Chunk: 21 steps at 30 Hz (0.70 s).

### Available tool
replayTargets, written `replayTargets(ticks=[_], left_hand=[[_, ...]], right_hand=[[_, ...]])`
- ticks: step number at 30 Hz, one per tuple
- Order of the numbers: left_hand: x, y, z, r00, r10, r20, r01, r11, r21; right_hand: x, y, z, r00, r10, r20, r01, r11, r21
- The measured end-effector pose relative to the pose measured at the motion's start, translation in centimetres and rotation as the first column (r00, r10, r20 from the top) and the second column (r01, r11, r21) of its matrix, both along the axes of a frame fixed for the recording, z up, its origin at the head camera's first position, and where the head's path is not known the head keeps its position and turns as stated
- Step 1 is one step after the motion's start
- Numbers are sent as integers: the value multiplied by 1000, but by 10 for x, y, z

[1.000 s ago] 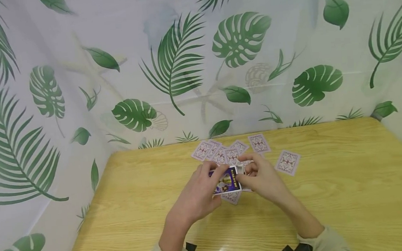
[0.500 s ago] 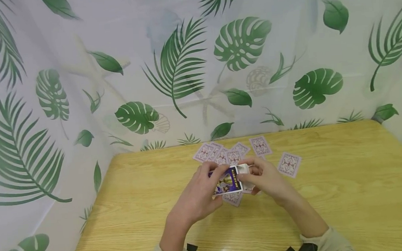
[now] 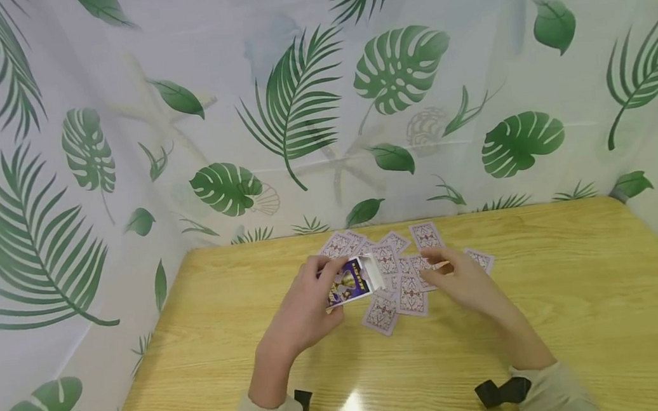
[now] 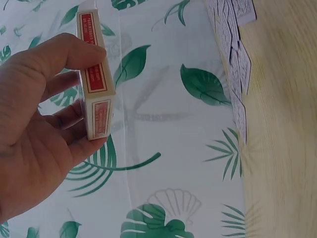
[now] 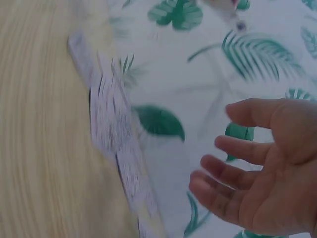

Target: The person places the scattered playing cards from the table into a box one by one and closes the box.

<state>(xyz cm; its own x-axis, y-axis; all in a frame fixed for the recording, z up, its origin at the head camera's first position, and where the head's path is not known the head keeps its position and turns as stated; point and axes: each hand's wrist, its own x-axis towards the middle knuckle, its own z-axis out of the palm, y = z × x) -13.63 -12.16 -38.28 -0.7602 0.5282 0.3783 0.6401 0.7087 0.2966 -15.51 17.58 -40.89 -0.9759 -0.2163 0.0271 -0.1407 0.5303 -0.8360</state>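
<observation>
My left hand (image 3: 301, 306) grips a playing card box (image 3: 347, 283) with a purple front and a gold trophy print, thumb on one edge and fingers on the opposite one. The box's right end is open, its white flap (image 3: 375, 271) sticking out. In the left wrist view the side of the card box (image 4: 97, 82) shows red panels and white trim. My right hand (image 3: 465, 280) is apart from the box, over the right part of the scattered playing cards (image 3: 412, 296). Its fingers are loosely bent and hold nothing, as the right hand (image 5: 282, 158) in the right wrist view shows.
Several face-down cards with a red-and-white pattern overlap on the wooden table (image 3: 229, 340). One card (image 3: 425, 235) lies at the back, another card (image 3: 482, 259) farther right, partly behind the right hand. A leaf-printed cloth (image 3: 299, 105) hangs behind the table and along its left.
My right hand has let go of the box's open end and moved right. The left hand has shifted left and slightly up with the box, uncovering more cards.
</observation>
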Motion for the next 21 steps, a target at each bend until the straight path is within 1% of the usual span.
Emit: replayTargets(ticks=[1, 3, 7, 9, 12, 16, 17, 21], left_hand=[[-1, -2, 0, 1000, 9, 5, -9, 1000, 4], [-2, -6, -1, 999, 28, 20, -28, 1000, 12], [-3, -10, 0, 997, 59, 52, -61, 998, 24], [-3, -12, 0, 996, 68, 58, -69, 997, 24], [-4, -12, 0, 996, 72, 59, -74, 997, 18], [-5, -12, -1, 995, 75, 71, -76, 997, 17], [-5, -12, -1, 994, 76, 75, -77, 997, 18], [-6, -13, -1, 992, 85, 92, -87, 996, 19]], right_hand=[[-3, 6, -3, 1000, -2, -20, 4, 998, 64], [-7, 19, -9, 999, -6, -32, 11, 987, 160], [-16, 39, -20, 1000, -5, -11, 8, 950, 313], [-18, 47, -25, 1000, 5, 5, -6, 932, 362], [-18, 55, -30, 999, 33, 6, -32, 917, 398], [-15, 59, -31, 998, 58, 23, -63, 905, 421], [-15, 60, -32, 998, 58, 29, -65, 904, 423], [-15, 61, -37, 998, 63, -3, -56, 904, 423]])
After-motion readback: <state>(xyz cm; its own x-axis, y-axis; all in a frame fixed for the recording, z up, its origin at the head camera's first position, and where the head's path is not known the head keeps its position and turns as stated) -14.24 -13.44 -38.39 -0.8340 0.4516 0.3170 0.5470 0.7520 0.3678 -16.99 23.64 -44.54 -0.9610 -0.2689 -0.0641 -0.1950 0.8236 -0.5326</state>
